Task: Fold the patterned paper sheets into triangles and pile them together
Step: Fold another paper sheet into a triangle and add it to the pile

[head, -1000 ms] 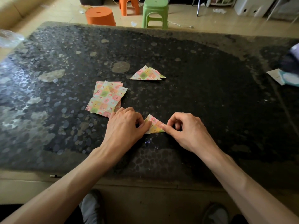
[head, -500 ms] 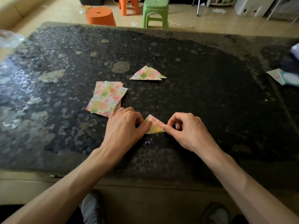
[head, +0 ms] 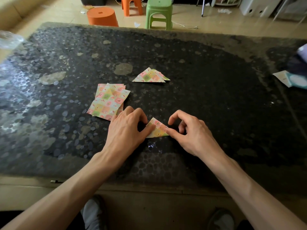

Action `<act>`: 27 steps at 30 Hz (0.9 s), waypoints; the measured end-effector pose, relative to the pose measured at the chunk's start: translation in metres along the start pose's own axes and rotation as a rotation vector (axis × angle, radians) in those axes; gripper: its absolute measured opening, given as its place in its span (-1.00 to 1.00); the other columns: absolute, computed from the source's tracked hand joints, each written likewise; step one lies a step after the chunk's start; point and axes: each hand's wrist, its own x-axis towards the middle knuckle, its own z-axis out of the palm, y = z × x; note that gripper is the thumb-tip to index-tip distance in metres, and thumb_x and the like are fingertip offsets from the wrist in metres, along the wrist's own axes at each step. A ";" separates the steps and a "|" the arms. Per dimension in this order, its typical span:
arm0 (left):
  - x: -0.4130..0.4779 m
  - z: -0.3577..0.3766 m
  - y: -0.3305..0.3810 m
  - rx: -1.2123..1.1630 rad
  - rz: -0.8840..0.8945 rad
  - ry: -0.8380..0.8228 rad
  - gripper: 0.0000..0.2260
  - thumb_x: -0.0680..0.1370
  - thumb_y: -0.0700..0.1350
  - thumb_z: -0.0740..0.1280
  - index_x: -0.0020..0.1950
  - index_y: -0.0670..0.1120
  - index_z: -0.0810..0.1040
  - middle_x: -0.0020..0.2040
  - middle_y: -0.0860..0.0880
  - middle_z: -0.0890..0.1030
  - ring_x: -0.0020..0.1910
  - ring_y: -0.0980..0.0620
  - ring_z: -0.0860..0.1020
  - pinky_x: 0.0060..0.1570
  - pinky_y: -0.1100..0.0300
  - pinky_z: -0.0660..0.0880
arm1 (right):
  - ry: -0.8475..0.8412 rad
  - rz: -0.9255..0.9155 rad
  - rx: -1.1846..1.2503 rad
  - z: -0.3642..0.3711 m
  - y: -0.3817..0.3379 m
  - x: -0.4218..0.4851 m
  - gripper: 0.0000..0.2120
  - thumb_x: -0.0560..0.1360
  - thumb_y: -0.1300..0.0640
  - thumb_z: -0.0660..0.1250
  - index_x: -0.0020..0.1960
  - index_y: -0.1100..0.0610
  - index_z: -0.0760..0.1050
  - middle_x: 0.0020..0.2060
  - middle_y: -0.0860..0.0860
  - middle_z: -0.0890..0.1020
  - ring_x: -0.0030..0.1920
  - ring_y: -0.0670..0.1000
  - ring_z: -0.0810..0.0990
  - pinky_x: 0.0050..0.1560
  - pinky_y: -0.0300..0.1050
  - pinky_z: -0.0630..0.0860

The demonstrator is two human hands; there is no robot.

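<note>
At the near edge of the counter (head: 216,100), the half-folded triangle (head: 157,130) lies flat between both hands. The left hand (head: 126,131) closes its grip on the triangle's 9 o'clock side, thumb laid along the slanted edge and fingers curled in behind. The right hand (head: 192,135) pinches the corner at 3 o'clock with its thumb tip, the index finger arched over it.

The paper looks thin, very light and easily creased. It will probably slide on the glossy counter unless one hand pins it, and it will hold any crease it is given, good or bad. The best hold is likely at the corners and along the fold line, with a fingertip run along the edge to sharpen it.

The stack of unfolded sheets (head: 108,101) lies fanned at 10 o'clock from the hands, just beside the left knuckles. Further off, at 12 o'clock, is the pile of finished triangles (head: 150,76).
</note>
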 end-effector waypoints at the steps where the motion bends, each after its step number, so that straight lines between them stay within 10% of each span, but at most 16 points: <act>1: 0.000 0.000 0.000 -0.017 0.008 -0.009 -0.75 0.51 0.22 0.43 0.02 0.12 0.49 -0.05 0.13 0.44 -0.09 0.11 0.46 -0.10 0.14 0.33 | -0.005 -0.011 -0.001 0.001 0.000 0.000 -0.81 0.55 -0.21 0.41 0.07 -0.21 0.47 -0.24 -0.07 0.52 -0.21 -0.11 0.52 -0.27 -0.18 0.39; 11: 0.002 0.002 -0.002 -0.030 0.094 -0.074 -0.82 0.56 0.14 0.41 0.16 0.31 0.60 0.03 0.13 0.35 -0.02 0.15 0.41 -0.05 0.15 0.33 | -0.035 -0.066 -0.080 0.003 0.001 -0.001 -0.70 0.59 -0.28 0.26 0.31 -0.43 0.51 -0.16 -0.15 0.44 -0.06 -0.13 0.45 -0.17 -0.15 0.44; 27: -0.001 0.003 -0.015 0.082 0.377 -0.082 -0.74 0.62 0.04 0.36 0.30 0.18 0.64 0.19 0.15 0.53 0.08 0.08 0.49 -0.08 0.20 0.49 | 0.018 -0.167 -0.252 0.007 -0.003 -0.007 -0.84 0.66 -0.13 0.20 0.20 -0.22 0.49 -0.16 -0.15 0.37 -0.06 -0.13 0.41 -0.24 -0.14 0.40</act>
